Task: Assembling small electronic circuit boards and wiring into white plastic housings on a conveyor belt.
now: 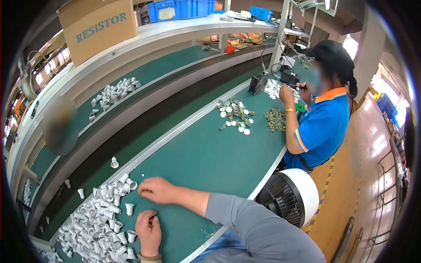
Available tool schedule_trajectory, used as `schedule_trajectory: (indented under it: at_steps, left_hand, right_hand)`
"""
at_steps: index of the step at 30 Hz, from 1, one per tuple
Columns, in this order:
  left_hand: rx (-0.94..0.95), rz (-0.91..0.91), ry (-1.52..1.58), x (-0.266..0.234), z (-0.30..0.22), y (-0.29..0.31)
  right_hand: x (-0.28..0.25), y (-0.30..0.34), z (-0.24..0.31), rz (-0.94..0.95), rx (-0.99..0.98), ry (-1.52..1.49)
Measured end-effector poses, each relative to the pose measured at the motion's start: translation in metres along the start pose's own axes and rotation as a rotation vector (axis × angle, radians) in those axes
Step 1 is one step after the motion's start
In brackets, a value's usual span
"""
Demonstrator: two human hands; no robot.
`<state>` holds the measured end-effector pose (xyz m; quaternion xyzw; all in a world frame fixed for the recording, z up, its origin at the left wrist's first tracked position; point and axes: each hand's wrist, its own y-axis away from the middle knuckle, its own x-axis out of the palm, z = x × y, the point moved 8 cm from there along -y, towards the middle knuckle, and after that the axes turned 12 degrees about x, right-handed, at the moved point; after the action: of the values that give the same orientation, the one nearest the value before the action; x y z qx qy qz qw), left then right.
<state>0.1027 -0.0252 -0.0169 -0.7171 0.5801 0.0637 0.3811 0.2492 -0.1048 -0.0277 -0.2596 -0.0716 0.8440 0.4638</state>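
A large heap of white bulb housings [94, 219], cup-shaped with pins at the narrow end, covers the left end of the green worktop [193, 162]. One single housing [129, 209] stands apart at the heap's right side, between my hands. My left hand [148, 229], a bracelet at its wrist, is closed beside the heap; something small and dark shows at its fingertips, its kind unclear. Farther from me, my right hand [157, 190] reaches across from the right, fingers curled down near the heap's edge. Whatever those fingers may hold is hidden.
A dark conveyor belt [144, 127] with scattered housings runs behind the worktop. Farther right lie piles of wired parts with white discs [237, 115]. A co-worker [324, 114] handles something small at the right. A white fan [291, 197] stands near my right arm.
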Motion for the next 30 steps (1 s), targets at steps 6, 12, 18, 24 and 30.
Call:
schedule_trajectory:
  at_steps: [6, 12, 18, 24, 30]
  left_hand:
    - [0.135, -0.043, -0.103, 0.003, -0.009, -0.008]
    - [0.041, -0.012, -0.105, -0.006, -0.007, 0.011]
    - [0.098, 0.016, -0.039, -0.038, -0.048, 0.032]
    - [0.093, -0.055, -0.11, -0.037, -0.07, 0.052]
    - [0.02, 0.023, -0.127, -0.026, -0.069, 0.108]
  right_hand:
    - [-0.05, 0.0, -0.03, -0.227, 0.331, -0.077]
    - [-0.018, -0.007, -0.003, -0.009, 0.086, 0.088]
    - [-0.005, -0.003, -0.004, 0.016, 0.155, 0.071]
    - [-0.018, -0.006, -0.027, 0.021, 0.189, 0.206]
    - [-0.069, -0.02, 0.0, -0.354, 0.038, 0.341]
